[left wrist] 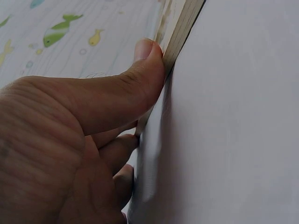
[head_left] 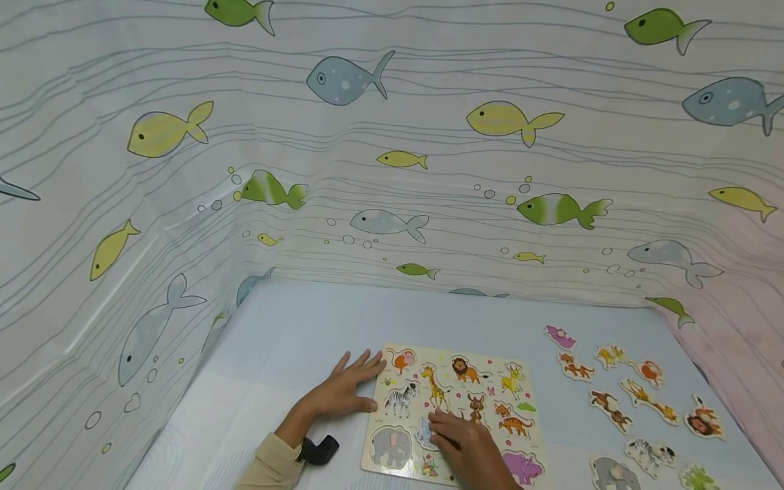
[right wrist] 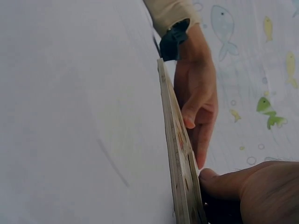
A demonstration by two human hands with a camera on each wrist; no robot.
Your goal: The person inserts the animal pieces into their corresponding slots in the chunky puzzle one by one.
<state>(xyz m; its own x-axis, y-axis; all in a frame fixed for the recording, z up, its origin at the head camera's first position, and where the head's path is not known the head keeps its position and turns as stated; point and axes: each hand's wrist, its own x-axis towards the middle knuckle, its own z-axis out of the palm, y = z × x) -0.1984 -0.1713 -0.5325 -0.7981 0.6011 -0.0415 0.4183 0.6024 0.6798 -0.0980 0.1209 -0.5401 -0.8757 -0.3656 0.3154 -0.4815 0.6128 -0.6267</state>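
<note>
two hands [head_left: 470,446] at board [head_left: 429,353], left [head_left: 343,391] against edge

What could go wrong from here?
Slip: the left hand meets the board only at its left edge, so a sideways push could shift it.
Hidden fit: the right hand partly covers the blue animal, so misalignment might go unseen.
Knocks: the loose elephant lies near the loose zebra; a careless reach may scatter them.
</note>
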